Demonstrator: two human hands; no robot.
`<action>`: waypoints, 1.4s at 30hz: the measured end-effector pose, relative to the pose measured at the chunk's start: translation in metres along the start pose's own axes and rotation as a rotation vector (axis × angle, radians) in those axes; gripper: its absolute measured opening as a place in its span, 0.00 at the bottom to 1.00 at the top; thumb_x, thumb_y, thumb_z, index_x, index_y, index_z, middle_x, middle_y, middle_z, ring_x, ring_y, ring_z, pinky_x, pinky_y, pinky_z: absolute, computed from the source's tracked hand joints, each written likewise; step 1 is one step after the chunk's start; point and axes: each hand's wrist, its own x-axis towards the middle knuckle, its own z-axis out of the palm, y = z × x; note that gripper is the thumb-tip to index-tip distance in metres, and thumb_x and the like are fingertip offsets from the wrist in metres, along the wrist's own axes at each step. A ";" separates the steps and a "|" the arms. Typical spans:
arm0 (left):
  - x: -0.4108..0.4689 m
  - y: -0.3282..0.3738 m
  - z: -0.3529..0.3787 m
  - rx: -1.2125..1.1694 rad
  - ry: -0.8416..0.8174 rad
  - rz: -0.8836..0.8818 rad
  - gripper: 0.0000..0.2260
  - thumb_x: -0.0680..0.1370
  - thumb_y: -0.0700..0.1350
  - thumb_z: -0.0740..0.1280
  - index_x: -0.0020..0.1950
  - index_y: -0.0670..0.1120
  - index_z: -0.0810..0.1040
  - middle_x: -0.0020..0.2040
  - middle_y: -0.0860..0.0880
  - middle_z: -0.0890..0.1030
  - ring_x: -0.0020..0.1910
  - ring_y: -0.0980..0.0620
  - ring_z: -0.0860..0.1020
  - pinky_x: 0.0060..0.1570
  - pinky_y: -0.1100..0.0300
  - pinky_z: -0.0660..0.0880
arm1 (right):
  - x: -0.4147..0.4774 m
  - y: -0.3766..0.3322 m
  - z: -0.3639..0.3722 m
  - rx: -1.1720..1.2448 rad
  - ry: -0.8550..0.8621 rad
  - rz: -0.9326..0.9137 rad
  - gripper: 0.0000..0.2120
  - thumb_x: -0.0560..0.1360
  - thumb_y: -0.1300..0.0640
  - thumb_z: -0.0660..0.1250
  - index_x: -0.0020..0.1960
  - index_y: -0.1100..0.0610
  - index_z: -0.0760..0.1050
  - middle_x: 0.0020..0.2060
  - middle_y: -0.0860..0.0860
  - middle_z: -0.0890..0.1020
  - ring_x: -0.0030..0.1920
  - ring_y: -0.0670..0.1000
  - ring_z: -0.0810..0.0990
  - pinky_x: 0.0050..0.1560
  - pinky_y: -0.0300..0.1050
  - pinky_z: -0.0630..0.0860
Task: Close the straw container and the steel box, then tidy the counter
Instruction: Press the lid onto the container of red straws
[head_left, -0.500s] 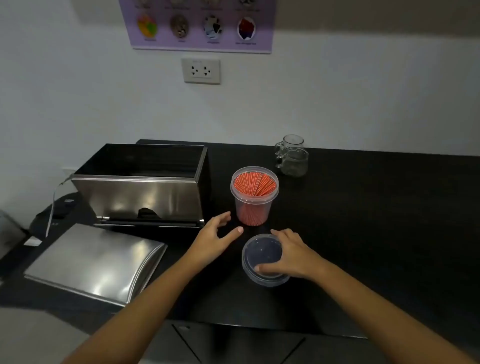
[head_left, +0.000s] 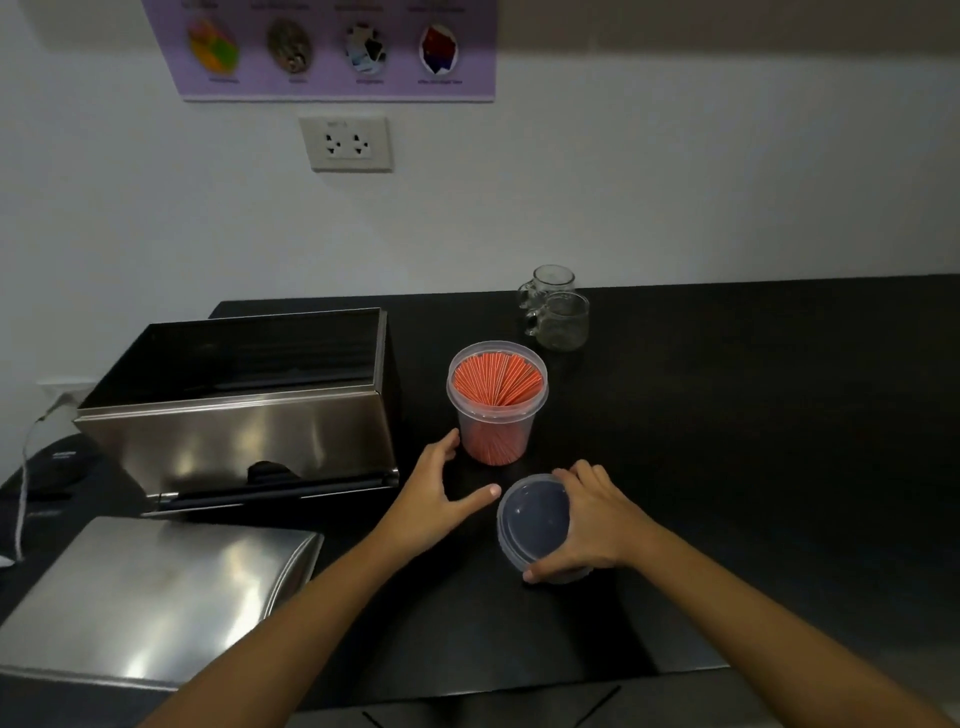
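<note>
Nearest the camera, the right hand (head_left: 597, 525) has its grip pinched on the clear round lid (head_left: 535, 525), thumb at the near rim and fingers curled over the far rim; the lid appears tilted, with its near edge at or just above the black table (head_left: 753, 467). The left hand (head_left: 436, 499) hovers just beside it with the grip spread and empty, fingers reaching toward the base of the straw container (head_left: 497, 400). That container stands upright and uncovered beyond the hands, filled with orange straws (head_left: 498, 384). At near left the steel lid (head_left: 156, 587) lies flat and detached; behind it the steel box (head_left: 244, 405) stands open. Two glass mugs (head_left: 556, 317) sit farther back, near the wall. Step in hand: closing the straw container. The next move likely requires the left hand to steady the container while the right centres the lid over the rim and presses it down evenly.
</note>
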 end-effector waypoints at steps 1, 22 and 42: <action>0.001 -0.001 0.001 0.009 -0.017 0.000 0.42 0.69 0.53 0.72 0.75 0.48 0.50 0.76 0.48 0.58 0.72 0.53 0.61 0.67 0.60 0.60 | 0.000 0.002 0.000 0.035 0.008 0.021 0.58 0.54 0.34 0.74 0.74 0.55 0.50 0.64 0.50 0.61 0.64 0.49 0.61 0.64 0.46 0.67; 0.048 0.013 -0.006 -0.202 -0.015 -0.005 0.44 0.67 0.46 0.75 0.74 0.50 0.51 0.75 0.47 0.58 0.73 0.48 0.59 0.67 0.55 0.61 | 0.011 -0.011 -0.093 0.470 0.383 0.111 0.49 0.58 0.42 0.77 0.71 0.51 0.57 0.65 0.52 0.61 0.68 0.52 0.60 0.64 0.52 0.66; 0.064 0.000 0.001 -0.342 -0.009 -0.041 0.45 0.57 0.49 0.79 0.70 0.50 0.63 0.67 0.51 0.71 0.67 0.54 0.69 0.66 0.56 0.69 | 0.078 -0.040 -0.130 0.044 0.004 -0.228 0.54 0.60 0.41 0.75 0.75 0.53 0.47 0.69 0.50 0.57 0.71 0.52 0.53 0.70 0.51 0.57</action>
